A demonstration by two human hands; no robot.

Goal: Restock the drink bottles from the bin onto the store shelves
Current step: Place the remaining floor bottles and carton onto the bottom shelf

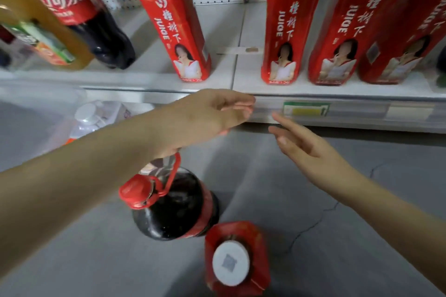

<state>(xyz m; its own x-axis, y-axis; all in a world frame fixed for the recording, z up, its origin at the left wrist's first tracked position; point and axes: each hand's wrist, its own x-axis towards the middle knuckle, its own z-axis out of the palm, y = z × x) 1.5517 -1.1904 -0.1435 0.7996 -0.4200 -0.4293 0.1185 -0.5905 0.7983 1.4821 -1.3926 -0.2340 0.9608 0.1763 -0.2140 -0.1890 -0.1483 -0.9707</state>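
Partway through, I'd say. The shelf (pixel 337 89) already carries stock. Four red juice bottles (pixel 287 26) stand upright along its front edge, w/ a gap between the lone one at left and the three at right. A cola bottle (pixel 79 7) and an amber drink bottle (pixel 36 19) sit further left. Not yet shelved: a big cola jug (pixel 176 205) w/ red cap and carry loop stands on the floor (pixel 337 200) under the L forearm. A white-capped juice bottle (pixel 237 260) stands just beside the jug, nearer the camera. The clear bin (pixel 36 103) at left isn't emptied either. At least one white-capped bottle (pixel 89 113) shows through its wall; the rest is too blurred to count. Neither hand carries a bottle. The L hand (pixel 210 113) hangs in front of the shelf lip, fingers loosely together and a bit bent, nothing seen in them. The R hand (pixel 306 144) is in the air just below the price tag (pixel 306 109), fingers straight and spread, empty. The jug's loop runs up behind the L wrist, so whether it touches the arm I can't tell. Probably the floor pair goes up next, e.g. into the gap in the juice row, then whatever's left in the bin.
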